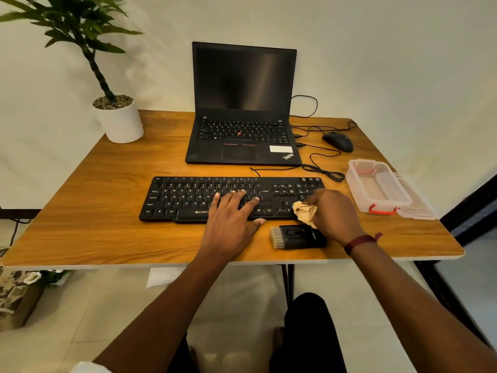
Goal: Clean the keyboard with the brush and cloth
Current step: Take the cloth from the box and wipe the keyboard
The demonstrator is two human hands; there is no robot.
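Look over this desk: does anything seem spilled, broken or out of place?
Nothing stands out. The keyboard lies flat, the brush rests before it, the right hand grips the cloth; only the cables sprawl loosely beside the laptop.

One keyboard (188, 197), one brush (295, 237), one cloth (304, 211)

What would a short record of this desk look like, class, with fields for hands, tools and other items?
left hand: open, fingers flat on the keyboard
right hand: grips the cloth at the keyboard's right end
brush: lies on the table, nearer than the keyboard
other items: laptop, mouse, plastic box, potted plant
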